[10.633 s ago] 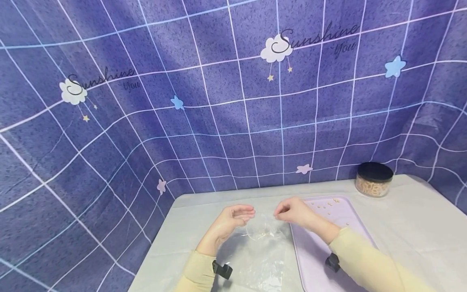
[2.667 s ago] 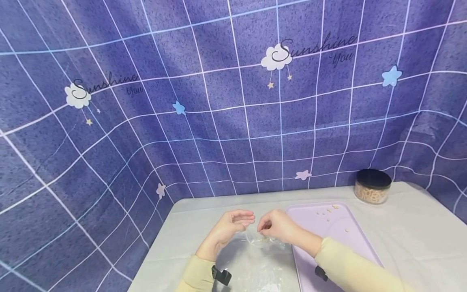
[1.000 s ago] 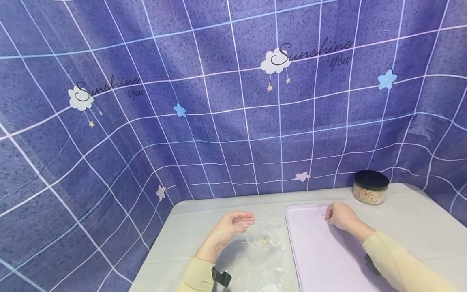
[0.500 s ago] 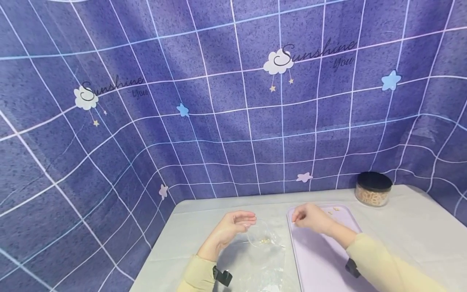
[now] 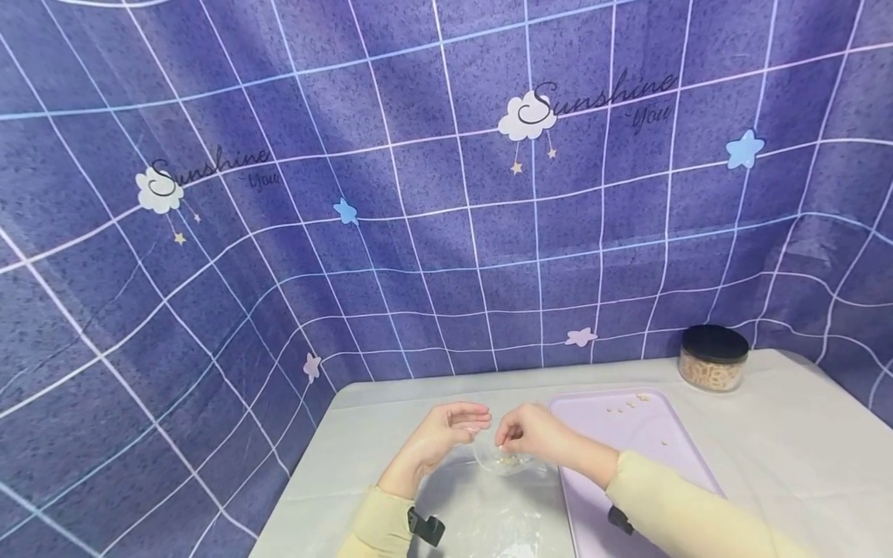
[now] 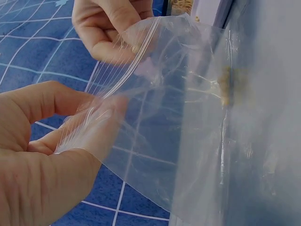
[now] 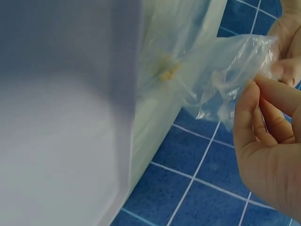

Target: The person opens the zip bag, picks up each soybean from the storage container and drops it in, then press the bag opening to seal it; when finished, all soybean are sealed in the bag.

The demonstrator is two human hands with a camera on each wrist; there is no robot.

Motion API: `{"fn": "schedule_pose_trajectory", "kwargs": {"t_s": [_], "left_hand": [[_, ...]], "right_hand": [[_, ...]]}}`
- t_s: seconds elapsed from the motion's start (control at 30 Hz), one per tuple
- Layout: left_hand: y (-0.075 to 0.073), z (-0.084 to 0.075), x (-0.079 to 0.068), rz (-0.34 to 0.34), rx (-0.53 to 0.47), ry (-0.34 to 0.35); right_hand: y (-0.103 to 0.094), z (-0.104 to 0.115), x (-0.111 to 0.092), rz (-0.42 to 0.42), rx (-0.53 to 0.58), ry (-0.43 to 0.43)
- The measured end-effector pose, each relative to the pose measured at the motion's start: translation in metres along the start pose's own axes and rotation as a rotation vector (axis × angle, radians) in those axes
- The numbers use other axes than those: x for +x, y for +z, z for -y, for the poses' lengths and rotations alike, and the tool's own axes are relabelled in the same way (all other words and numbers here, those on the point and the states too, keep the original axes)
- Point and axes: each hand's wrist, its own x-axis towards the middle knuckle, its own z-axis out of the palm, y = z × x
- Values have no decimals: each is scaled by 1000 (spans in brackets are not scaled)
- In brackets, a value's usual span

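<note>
1. The bare left hand [image 5: 443, 434] pinches the rim of the clear plastic zip bag [image 6: 155, 127]; a slip could collapse its mouth.
2. The bare right hand [image 5: 537, 435], at three o'clock, has fingertips together at that mouth, apparently pinching a small pale piece; clinging film could knock it outside.
3. Tiny beige pieces [image 6: 225, 87] sit low inside.
4. At four o'clock, a lilac rectangular tray [image 5: 645, 430] carries more; a dragging sleeve could scatter them.
5. A black-lidded clear jar [image 5: 713, 360] stands at two o'clock.

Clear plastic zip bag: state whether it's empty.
Not empty: small yellowish pieces show clustered inside the clear plastic zip bag in the right wrist view.
</note>
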Motion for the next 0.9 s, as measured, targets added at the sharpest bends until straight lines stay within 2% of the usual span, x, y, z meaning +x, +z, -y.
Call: {"fn": "schedule_pose_trajectory", "kwargs": {"t_s": [0.27, 0.5, 0.63, 0.8, 0.9], "left_hand": [[1, -1, 1, 19, 2, 8], [0, 1, 2, 15, -9, 12], [-1, 3, 3, 7, -16, 6], [0, 1, 2, 2, -18, -3], [1, 0, 1, 6, -17, -3]], "right_hand": [[5, 0, 3, 0, 18, 32], [-19, -7, -6, -59, -8, 51], [-40, -28, -12, -128, -59, 123], [-60, -67, -24, -214, -202, 262], [-70, -85, -34, -245, -292, 310]]}}
